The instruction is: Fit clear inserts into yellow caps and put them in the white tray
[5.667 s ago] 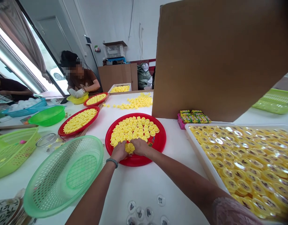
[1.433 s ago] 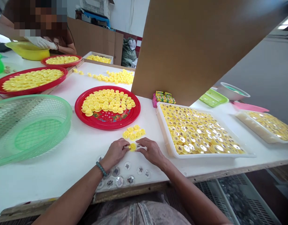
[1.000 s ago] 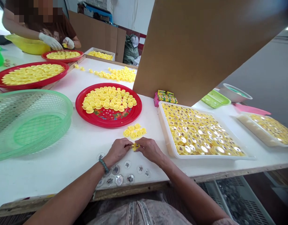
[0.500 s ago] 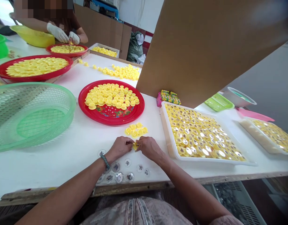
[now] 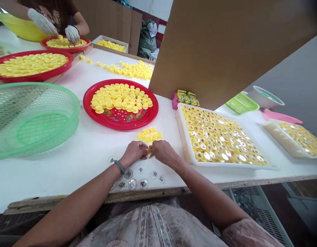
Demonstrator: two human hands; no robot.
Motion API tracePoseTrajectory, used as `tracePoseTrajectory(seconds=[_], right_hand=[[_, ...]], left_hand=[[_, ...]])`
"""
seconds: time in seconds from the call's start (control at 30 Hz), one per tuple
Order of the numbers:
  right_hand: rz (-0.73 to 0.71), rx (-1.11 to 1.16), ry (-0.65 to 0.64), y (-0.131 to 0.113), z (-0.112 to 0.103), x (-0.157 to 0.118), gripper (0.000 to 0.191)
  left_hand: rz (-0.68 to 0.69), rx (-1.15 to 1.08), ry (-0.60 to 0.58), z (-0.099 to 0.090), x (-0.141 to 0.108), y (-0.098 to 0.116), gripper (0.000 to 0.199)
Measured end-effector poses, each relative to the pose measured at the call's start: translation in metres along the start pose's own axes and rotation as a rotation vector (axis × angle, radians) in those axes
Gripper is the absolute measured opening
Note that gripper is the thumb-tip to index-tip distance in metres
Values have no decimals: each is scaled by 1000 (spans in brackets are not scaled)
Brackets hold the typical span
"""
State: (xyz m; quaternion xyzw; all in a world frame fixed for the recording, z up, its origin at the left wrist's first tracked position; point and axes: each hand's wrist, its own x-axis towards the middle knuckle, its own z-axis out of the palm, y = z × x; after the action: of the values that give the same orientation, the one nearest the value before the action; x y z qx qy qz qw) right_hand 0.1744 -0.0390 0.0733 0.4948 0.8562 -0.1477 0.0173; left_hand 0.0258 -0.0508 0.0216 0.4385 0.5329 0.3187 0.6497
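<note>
My left hand [image 5: 135, 151], with a beaded bracelet at the wrist, pinches one side of a small round yellow plastic piece [image 5: 149, 154]. From the other side my right hand [image 5: 162, 151] closes on the same piece, so fingers cover most of it. Just beyond my fingertips lies a small group of similar yellow pieces [image 5: 149, 134]. Nearer to me, several clear round discs with printed pictures [image 5: 132, 184] are spread on the white table [image 5: 93, 178]. Farther off, a red tray [image 5: 117, 124] carries many yellow pieces.
A white tray [image 5: 182, 137] of yellow pieces with shiny picture tops stands at right. At left is a green mesh basket [image 5: 75, 120]. A brown board [image 5: 212, 51] rises behind the white tray. Across the table, a co-worker's gloved hands [image 5: 72, 34] are over another red tray [image 5: 88, 42].
The whole view has shifted, with table things now higher in the picture. My hands still pinch the yellow piece, now more covered by my fingers. The co-worker's gloved hands have moved apart.
</note>
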Motion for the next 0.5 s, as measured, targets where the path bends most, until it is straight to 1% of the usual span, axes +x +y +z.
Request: tracePoseTrajectory(seconds=[0.07,0.1,0.13,0.17,0.23,0.27,0.3,0.33,0.4,0.5], right_hand=[[-8,-33,19,6,2,-7,6],[2,-55,41,11,2,-12,6],[25,-75,78,17,3,-18,6],[54,-91,122,22,4,-24,5],[111,-107,216,30,4,-36,3],[124,-107,256,30,4,-41,6],[125,-107,288,28,4,-46,12],[102,-95,303,22,4,-49,17],[-31,-26,269,4,6,-53,23],[-351,73,119,-27,13,-54,21]], left_hand=[[54,54,-6,-3,-3,0,20],[100,121,19,-5,-5,1,21],[165,216,72,-8,-8,2,21],[243,332,152,-12,-10,5,22],[412,572,340,-18,-13,10,22],[484,674,419,-21,-14,13,22],[538,762,472,-23,-13,15,25],[576,838,495,-24,-12,17,29],[604,960,473,-24,-9,19,37],[600,1073,398,-22,-3,17,36]])
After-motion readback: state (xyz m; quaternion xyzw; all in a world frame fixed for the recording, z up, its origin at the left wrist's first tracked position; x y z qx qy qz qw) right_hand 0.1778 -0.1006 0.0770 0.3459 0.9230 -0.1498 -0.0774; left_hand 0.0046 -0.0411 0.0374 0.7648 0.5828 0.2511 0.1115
